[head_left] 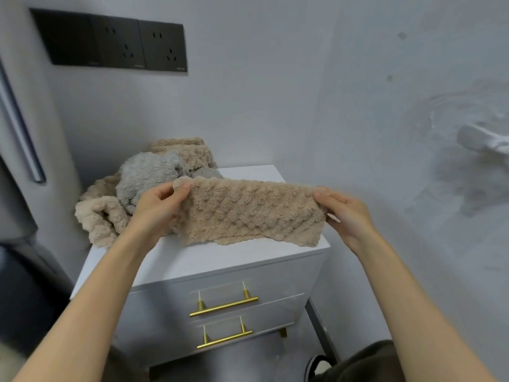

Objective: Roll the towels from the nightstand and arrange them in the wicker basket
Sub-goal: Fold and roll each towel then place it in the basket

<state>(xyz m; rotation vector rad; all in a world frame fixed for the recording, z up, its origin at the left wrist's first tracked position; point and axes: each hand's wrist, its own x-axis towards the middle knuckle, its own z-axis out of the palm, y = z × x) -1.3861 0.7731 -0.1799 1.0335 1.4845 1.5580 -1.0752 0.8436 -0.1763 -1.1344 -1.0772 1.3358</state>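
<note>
In the head view, the white nightstand [209, 260] is seen set in a corner, with walls close behind and at its right. A bare strip is left along its front edge, and a heap of other towels [143, 177] is crowded at the back left. A beige towel [248, 213] is held stretched over the top, hem touching it, its upper corners pinched between the thumb and curled fingers of the left hand [157, 205] and right hand [344, 213].

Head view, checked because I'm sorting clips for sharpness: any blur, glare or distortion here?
In the head view the light is soft and even, no glare; the beige towel, left hand and right hand read clearly; the wall at right is smeared; the wide lens tilts and bends the socket panel and nightstand edges.
</note>
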